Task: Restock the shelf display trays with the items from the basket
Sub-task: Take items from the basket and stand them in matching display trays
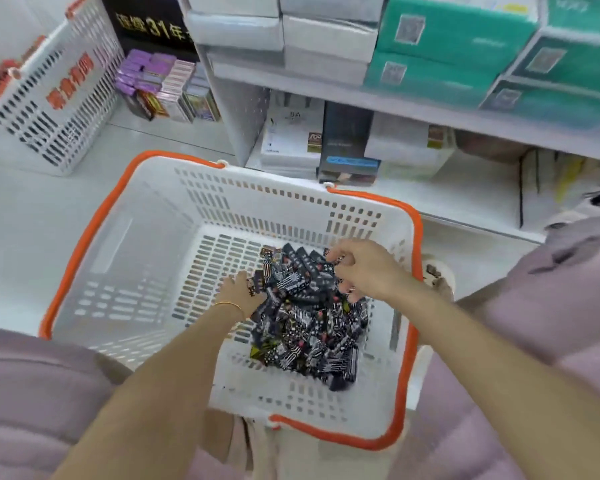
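Packets (309, 327) in basket (101, 220) are gripped by curled right hand (368, 268); pile touched by left hand (234, 289), its grip indiscernible.

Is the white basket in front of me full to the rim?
No, the dark patterned packets cover only part of the floor of the white basket.

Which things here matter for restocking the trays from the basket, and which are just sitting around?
For the job:
- basket
- black packs piled in it
- left hand and right hand, both in the pile

Just lying about:
- second basket, upper left
- purple packs
- white boxes
- teal boxes
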Demonstrator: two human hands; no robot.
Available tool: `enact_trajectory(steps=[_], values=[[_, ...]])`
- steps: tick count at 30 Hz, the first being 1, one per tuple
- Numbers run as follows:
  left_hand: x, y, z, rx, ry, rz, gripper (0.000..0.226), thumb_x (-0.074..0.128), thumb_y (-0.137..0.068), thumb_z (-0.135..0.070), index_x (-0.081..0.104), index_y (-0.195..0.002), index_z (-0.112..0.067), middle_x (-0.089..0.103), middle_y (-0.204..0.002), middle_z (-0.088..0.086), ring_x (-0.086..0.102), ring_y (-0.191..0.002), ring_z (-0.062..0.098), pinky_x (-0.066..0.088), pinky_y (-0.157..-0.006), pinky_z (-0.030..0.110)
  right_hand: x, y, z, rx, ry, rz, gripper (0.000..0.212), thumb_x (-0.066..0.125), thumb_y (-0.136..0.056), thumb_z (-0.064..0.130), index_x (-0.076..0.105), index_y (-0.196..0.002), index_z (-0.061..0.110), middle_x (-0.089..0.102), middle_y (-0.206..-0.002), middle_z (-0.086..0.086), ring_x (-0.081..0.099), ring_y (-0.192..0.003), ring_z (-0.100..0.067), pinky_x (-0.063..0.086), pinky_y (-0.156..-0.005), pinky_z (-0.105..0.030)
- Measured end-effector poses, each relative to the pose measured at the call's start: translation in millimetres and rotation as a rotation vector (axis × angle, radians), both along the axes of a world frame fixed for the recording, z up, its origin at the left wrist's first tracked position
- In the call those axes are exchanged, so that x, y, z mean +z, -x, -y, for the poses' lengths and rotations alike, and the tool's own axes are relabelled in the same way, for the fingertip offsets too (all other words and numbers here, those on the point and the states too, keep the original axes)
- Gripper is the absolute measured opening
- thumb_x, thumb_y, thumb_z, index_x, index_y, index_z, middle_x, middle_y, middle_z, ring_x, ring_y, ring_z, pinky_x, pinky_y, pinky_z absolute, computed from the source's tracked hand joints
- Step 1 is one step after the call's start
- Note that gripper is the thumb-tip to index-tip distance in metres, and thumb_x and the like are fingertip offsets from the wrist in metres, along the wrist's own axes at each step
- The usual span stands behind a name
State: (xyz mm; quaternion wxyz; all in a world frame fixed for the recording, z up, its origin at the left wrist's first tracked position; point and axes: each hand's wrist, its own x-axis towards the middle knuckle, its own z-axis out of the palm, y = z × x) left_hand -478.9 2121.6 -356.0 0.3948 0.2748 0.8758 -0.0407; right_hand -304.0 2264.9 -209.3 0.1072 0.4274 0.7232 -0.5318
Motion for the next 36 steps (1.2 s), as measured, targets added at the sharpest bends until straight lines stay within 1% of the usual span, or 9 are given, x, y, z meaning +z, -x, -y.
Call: enact_trajectory(steps=[4,6,12,15,18,23,28,32,36], values=[[-30.4,-0.2,-18.9,0.015,-0.056,0.049,0.101,0.055,-0.081,-0.065,-0.006,-0.151,-0.025,0.014,-0.155,0.022,0.018,-0.142,0.037,0.024,-0.113,0.048,-13.5,1.7,-0.6,-0.017,0.034,0.01,0.026,0.046,-0.095,0.006,0.052,-0.12,0.011,0.05,-0.088,0.003,0.059,-0.068,-0.013,0.058,-0.063,-0.027],[-39.3,-0.6,-32.8,-0.031,-0.037,0.044,0.114,0.055,-0.073,-0.074,-0.017,-0.148,-0.029,0.007,-0.155,0.023,0.013,-0.142,0.039,0.021,-0.113,0.05,-18.1,1.9,-1.8,-0.027,0.038,0.029,0.024,0.046,-0.096,0.008,0.053,-0.118,0.013,0.053,-0.088,0.001,0.059,-0.065,-0.011,0.057,-0.06,-0.025],[-54.2,-7.8,-60.2,-0.201,0.003,-0.095,0.13,0.062,-0.06,-0.079,-0.024,-0.145,-0.032,0.004,-0.154,0.022,0.014,-0.14,0.04,0.023,-0.109,0.053,-23.5,-2.5,-5.8,-0.06,0.042,0.071,0.023,0.047,-0.096,0.012,0.054,-0.118,0.015,0.059,-0.096,-0.006,0.065,-0.072,-0.017,0.058,-0.062,-0.027],[-60.1,-14.0,-70.7,-0.325,0.0,-0.091,0.126,0.065,-0.062,-0.075,-0.017,-0.147,-0.032,0.007,-0.153,0.018,0.017,-0.139,0.039,0.027,-0.109,0.052,-24.6,-2.4,-7.2,-0.069,0.038,0.071,0.023,0.048,-0.096,0.012,0.054,-0.118,0.015,0.059,-0.097,-0.006,0.064,-0.072,-0.017,0.059,-0.062,-0.028],[-63.3,-17.6,-77.6,-0.363,-0.028,-0.058,0.117,0.07,-0.06,-0.069,0.001,-0.147,-0.031,0.02,-0.145,0.017,0.025,-0.133,0.038,0.031,-0.106,0.05,-24.2,-1.6,-6.8,-0.07,0.042,0.071,0.023,0.047,-0.096,0.012,0.054,-0.118,0.014,0.059,-0.095,-0.007,0.065,-0.073,-0.018,0.059,-0.064,-0.029],[-63.2,-25.5,-75.6,-0.366,-0.069,0.025,0.086,0.073,-0.065,-0.059,0.03,-0.128,-0.02,0.032,-0.128,0.015,0.036,-0.117,0.035,0.039,-0.099,0.043,-21.3,0.7,-6.3,-0.068,0.036,0.058,0.024,0.047,-0.095,0.012,0.054,-0.118,0.015,0.059,-0.094,-0.005,0.065,-0.074,-0.02,0.059,-0.066,-0.033],[-63.4,-28.2,-74.4,-0.396,-0.054,0.067,0.08,0.072,-0.068,-0.054,0.031,-0.126,-0.018,0.028,-0.132,0.018,0.038,-0.118,0.038,0.042,-0.098,0.048,-21.0,-0.4,-6.8,-0.093,0.04,0.047,0.024,0.047,-0.095,0.011,0.054,-0.118,0.014,0.06,-0.093,-0.008,0.066,-0.074,-0.025,0.058,-0.069,-0.038],[-63.4,-35.6,-73.8,-0.479,-0.077,0.088,0.08,0.067,-0.077,-0.047,0.023,-0.137,-0.017,0.037,-0.136,0.014,0.039,-0.123,0.035,0.042,-0.098,0.049,-21.2,0.0,-6.4,-0.101,0.041,0.039,0.024,0.048,-0.095,0.012,0.055,-0.118,0.014,0.059,-0.093,-0.006,0.064,-0.073,-0.02,0.058,-0.068,-0.034],[-62.0,-37.9,-79.2,-0.546,-0.058,0.089,0.08,0.065,-0.08,-0.043,0.019,-0.142,-0.021,0.031,-0.14,0.014,0.036,-0.126,0.038,0.044,-0.096,0.05,-21.5,-0.5,-7.1,-0.1,0.048,0.037,0.024,0.048,-0.095,0.012,0.055,-0.118,0.013,0.059,-0.094,-0.007,0.063,-0.071,-0.017,0.058,-0.067,-0.033]])
